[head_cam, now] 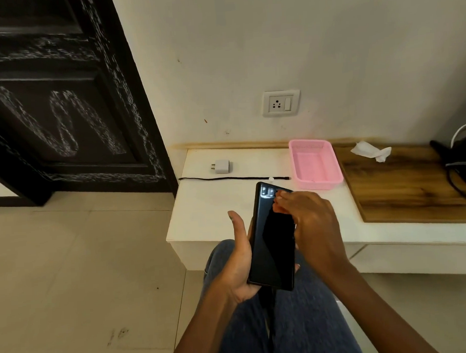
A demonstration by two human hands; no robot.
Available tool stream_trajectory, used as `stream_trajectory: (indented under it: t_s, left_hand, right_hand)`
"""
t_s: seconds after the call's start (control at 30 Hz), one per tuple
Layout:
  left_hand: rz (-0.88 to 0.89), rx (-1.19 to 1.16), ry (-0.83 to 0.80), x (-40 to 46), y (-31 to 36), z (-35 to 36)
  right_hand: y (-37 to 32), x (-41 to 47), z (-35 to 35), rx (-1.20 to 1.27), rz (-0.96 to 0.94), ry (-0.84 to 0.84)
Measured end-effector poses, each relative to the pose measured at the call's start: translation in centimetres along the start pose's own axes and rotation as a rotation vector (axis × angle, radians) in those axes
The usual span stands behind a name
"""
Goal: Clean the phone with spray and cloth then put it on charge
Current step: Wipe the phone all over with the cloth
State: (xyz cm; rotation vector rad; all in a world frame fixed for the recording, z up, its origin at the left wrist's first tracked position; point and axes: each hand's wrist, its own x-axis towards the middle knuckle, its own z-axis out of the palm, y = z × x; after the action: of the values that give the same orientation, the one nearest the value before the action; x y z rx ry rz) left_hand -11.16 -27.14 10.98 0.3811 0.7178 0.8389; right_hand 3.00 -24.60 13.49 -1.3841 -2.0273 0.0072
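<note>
A black phone (272,239) is held upright over my lap, glossy side towards me. My left hand (238,260) grips its lower left edge, thumb raised beside it. My right hand (308,221) lies over the phone's right edge with fingertips near the top corner; whether it holds anything is hidden. A white charger plug (222,166) lies on the white ledge (209,205). A black cable (226,178) stretches along the ledge just behind the phone. A crumpled white cloth (370,150) rests on the wooden board (406,182). No spray bottle is in view.
A pink plastic basket (315,163) sits on the ledge between cable and board. A wall socket (280,103) is above the ledge. Dark cables and a black object (463,167) sit at the far right. A dark carved door (58,105) stands left, tiled floor below.
</note>
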Motion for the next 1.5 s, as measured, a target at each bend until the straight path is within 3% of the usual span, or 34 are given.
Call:
stream_trajectory:
  t_s: [0.1, 0.3, 0.47, 0.67, 0.83, 0.97, 1.1, 1.27, 1.5]
  left_hand:
    - [0.011, 0.019, -0.01, 0.1, -0.2, 0.7]
    - [0.02, 0.023, -0.043, 0.0, -0.6, 0.4]
    - [-0.015, 0.078, -0.001, 0.1, -0.7, 0.5]
    - [-0.012, 0.048, -0.023, 0.2, -0.5, -0.2]
    - [-0.034, 0.105, -0.01, 0.1, -0.7, 0.4]
    - [-0.016, 0.081, -0.007, 0.3, -0.4, 0.0]
    - [-0.014, 0.043, 0.002, 0.1, -0.6, -0.4]
    - [-0.045, 0.06, -0.011, 0.3, -0.7, 0.3]
    - [-0.006, -0.049, 0.04, 0.3, -0.9, -1.3]
  right_hand:
    - [-0.3, 1.3, -0.1, 0.021, 0.062, 0.023]
    - [-2.7, 0.3, 0.7, 0.04, -0.119, 0.007]
    - [-1.2, 1.7, 0.4, 0.023, -0.011, 0.003]
    - [-2.0, -0.2, 1.0, 0.024, -0.14, 0.005]
    - [-0.8, 1.5, 0.6, 0.027, -0.027, -0.007]
    - [-1.6, 0.5, 0.8, 0.025, -0.085, 0.024]
    - [-1.7, -1.3, 1.0, 0.014, -0.14, -0.047]
    - [-0.7, 1.3, 0.9, 0.013, -0.031, -0.012]
    - [-2.7, -1.8, 1.9, 0.052, -0.039, -0.067]
